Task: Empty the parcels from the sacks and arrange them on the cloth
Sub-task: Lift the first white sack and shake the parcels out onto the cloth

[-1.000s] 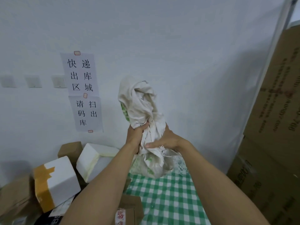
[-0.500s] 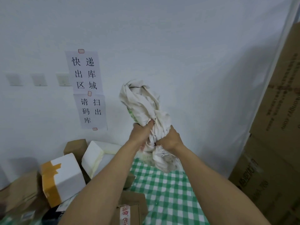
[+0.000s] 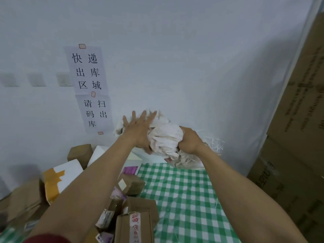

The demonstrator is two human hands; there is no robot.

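The left hand (image 3: 138,132) is now pressing spread fingers flat on the crumpled sack (image 3: 166,139) it was gripping, while the right hand (image 3: 190,141) is clutching it low over the cloth's (image 3: 184,199) far edge, apparently emptied.

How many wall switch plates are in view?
3, in a row on the wall: one plate far left, one in the middle, one against the upper paper sign. That sign may hide more.

Parcel pickup/storage room. Wall sign (image 3: 88,72) reads "快递出库区域"; taped parcels (image 3: 133,223) heaped below it. Stacked cartons (image 3: 298,120) well right of sign.
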